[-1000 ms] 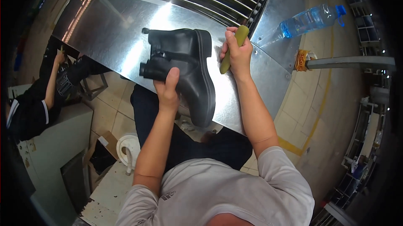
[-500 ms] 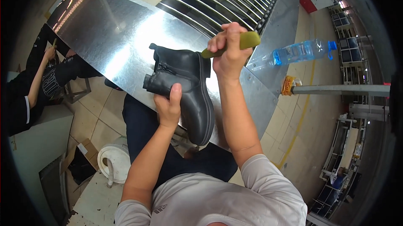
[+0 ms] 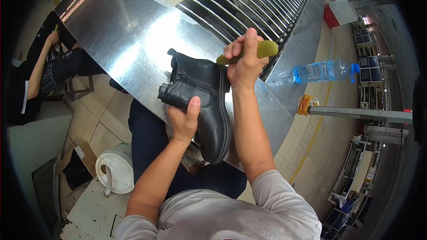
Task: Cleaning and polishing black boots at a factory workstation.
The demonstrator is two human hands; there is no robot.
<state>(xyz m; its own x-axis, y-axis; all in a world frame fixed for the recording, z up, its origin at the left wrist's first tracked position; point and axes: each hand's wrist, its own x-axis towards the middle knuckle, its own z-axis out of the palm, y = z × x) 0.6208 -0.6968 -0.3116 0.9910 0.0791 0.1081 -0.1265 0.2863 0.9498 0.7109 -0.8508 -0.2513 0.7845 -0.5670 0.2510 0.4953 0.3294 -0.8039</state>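
Observation:
A black leather ankle boot [image 3: 215, 122] lies on its side over the near edge of the metal table, toe toward me. Zip teeth run along its ankle. My left hand [image 3: 183, 121] grips the boot below the ankle, thumb on top and the other fingers hidden beneath. In my right hand [image 3: 244, 64] is a thick olive-green bar [image 3: 268, 49] with rounded ends, my fingers wrapped round it. Its left end meets or hovers at the boot's heel, where upper and sole join; whether it touches, I cannot tell.
Beyond the shiny metal table [image 3: 95, 39] runs a roller conveyor [image 3: 262, 4]. A clear plastic bottle [image 3: 322, 71] with a blue cap lies at right, near a metal bar [image 3: 356, 114]. Another person's arm [image 3: 38, 68] shows at far left. A white lidded bucket [image 3: 120, 175] stands lower left.
The whole view has shifted a little, so table, bottle and boot sit lower in the picture. Both hands keep their grips, and the green bar's end stays by the heel.

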